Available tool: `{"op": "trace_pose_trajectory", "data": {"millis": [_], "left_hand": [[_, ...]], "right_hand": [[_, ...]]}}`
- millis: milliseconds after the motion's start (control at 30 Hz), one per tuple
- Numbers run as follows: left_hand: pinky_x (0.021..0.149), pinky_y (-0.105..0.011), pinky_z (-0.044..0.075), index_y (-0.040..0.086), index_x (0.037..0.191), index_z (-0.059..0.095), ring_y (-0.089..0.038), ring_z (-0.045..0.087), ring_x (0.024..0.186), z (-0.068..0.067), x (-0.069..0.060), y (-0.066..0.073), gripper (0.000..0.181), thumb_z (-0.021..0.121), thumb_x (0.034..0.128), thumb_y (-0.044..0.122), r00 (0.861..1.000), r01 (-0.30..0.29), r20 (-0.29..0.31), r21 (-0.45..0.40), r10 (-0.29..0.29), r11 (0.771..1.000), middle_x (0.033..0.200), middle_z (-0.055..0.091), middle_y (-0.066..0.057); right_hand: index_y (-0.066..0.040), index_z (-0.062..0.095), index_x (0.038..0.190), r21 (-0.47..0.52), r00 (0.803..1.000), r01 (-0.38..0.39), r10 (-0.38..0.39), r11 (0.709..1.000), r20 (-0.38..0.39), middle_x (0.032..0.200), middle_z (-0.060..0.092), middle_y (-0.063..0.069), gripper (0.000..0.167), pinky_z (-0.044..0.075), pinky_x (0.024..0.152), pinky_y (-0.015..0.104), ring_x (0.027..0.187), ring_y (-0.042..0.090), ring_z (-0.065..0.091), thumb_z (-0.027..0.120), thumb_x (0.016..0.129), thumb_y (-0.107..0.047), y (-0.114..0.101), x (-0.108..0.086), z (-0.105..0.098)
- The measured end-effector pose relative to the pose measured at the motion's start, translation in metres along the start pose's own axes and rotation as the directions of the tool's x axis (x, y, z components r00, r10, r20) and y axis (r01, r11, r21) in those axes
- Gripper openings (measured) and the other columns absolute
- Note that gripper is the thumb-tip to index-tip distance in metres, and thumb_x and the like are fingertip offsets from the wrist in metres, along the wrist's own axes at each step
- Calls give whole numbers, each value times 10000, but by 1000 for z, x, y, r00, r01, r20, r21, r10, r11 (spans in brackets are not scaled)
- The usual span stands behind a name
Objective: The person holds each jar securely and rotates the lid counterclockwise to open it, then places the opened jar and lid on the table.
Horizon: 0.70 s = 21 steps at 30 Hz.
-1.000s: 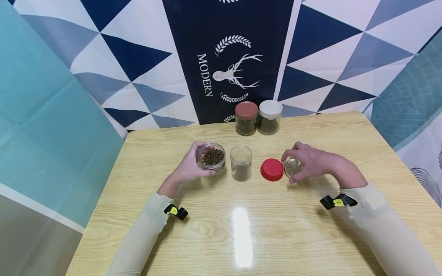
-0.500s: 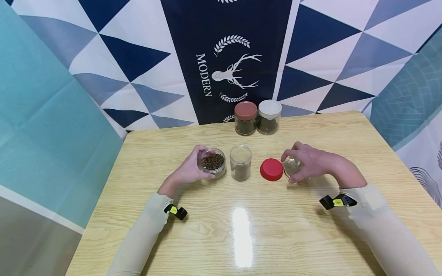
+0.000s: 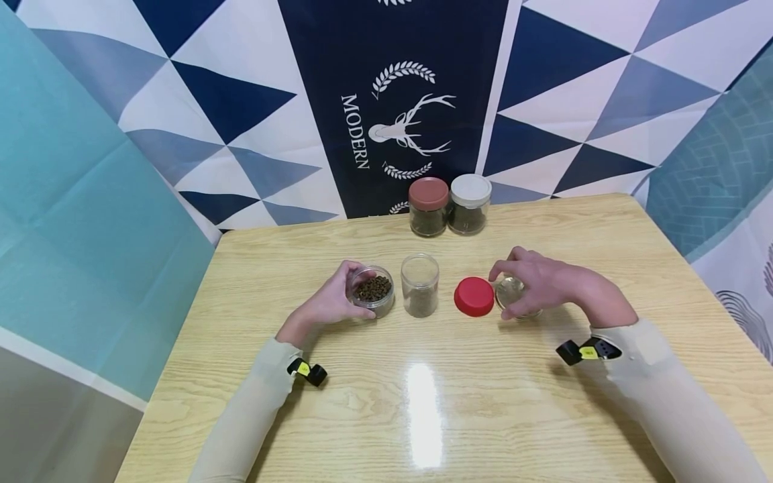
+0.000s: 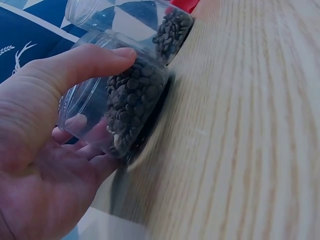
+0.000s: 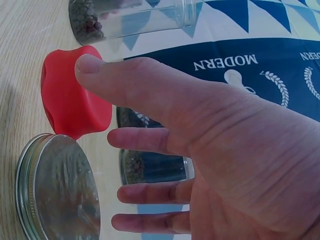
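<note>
My left hand (image 3: 332, 298) grips a clear jar (image 3: 382, 306) of brown pellets from its left side. In the left wrist view the thumb of this hand (image 4: 40, 125) lies across the jar (image 4: 131, 95), whose base is at the tabletop. Just right of it stands a taller clear jar (image 3: 420, 288), with dark pellets at its bottom. My right hand (image 3: 540, 278) hovers over a metal lid (image 3: 509, 290), fingers spread and slightly bent. In the right wrist view the hand (image 5: 225, 135) shows a gap from the lid (image 5: 65, 190); a red lid (image 5: 75, 95) lies beside it.
At the back edge of the wooden table (image 3: 374, 409) stand two closed jars, one with a dull red lid (image 3: 429, 193) and one with a white lid (image 3: 471, 190). Behind them hangs a patterned cloth (image 3: 241, 87).
My left hand has brought the pellet jar down and slightly toward me, and its opening is less tilted toward the camera. My right hand has stayed nearly still over the metal lid.
</note>
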<state>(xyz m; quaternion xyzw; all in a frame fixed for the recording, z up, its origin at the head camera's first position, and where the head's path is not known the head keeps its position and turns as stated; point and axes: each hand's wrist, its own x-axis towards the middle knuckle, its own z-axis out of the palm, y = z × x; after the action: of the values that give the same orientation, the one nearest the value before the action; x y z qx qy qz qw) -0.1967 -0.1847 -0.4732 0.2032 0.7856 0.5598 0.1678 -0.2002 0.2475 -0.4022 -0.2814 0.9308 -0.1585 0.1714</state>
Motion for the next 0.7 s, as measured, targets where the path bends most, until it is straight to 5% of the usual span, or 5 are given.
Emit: {"op": "trace_pose_trajectory", "data": {"millis": [700], "left_hand": [[1425, -613, 277, -19, 1640, 234, -493, 392, 1678, 0, 0, 5, 979, 865, 893, -60, 999, 20, 34, -30, -19, 999, 1723, 477, -303]], "right_hand": [[-153, 693, 1391, 13, 1000, -23, 23, 1000, 8, 1279, 625, 207, 729, 554, 847, 421, 1116, 302, 610, 1006, 784, -408, 0, 0, 1]]}}
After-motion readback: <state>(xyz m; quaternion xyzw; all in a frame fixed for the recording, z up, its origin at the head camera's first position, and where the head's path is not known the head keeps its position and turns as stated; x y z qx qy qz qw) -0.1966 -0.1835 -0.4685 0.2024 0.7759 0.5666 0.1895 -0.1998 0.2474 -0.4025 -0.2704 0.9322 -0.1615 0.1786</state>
